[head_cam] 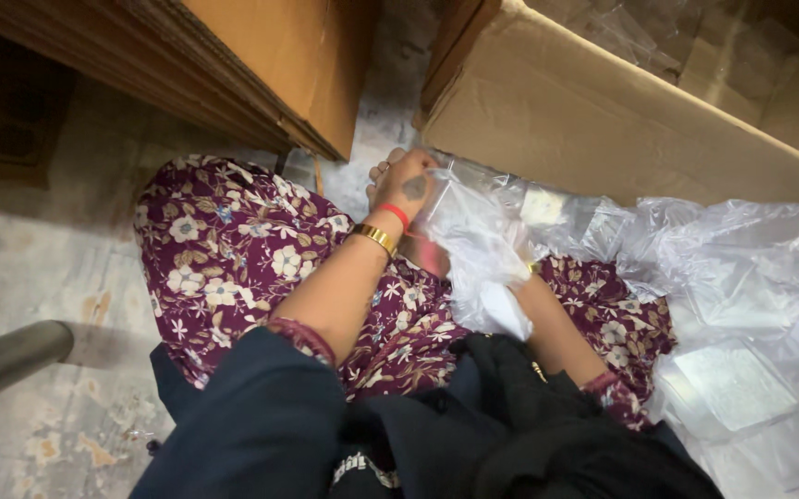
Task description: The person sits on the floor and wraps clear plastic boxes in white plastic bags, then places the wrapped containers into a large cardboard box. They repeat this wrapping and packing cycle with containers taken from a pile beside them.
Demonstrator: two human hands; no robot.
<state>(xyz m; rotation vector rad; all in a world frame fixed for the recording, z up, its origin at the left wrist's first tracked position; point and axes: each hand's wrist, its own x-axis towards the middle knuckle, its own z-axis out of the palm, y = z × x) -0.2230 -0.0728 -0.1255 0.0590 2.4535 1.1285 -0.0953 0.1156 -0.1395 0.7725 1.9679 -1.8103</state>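
My left hand (406, 181) is raised over my lap, fingers closed on the upper edge of a clear plastic bag (473, 236). A gold bangle and a red thread circle that wrist. My right hand is hidden behind the crumpled bag; only its forearm (556, 333) shows, leading up into the plastic. Something white sits in the lower part of the bag. My lap is covered by purple floral cloth (233, 249).
A heap of clear plastic bags (741, 305) lies to my right, with flat clear packets in it. An open cardboard box (584, 111) stands ahead, another carton (261, 65) at upper left. A grey metal tube (6, 356) juts in at left over the stained floor.
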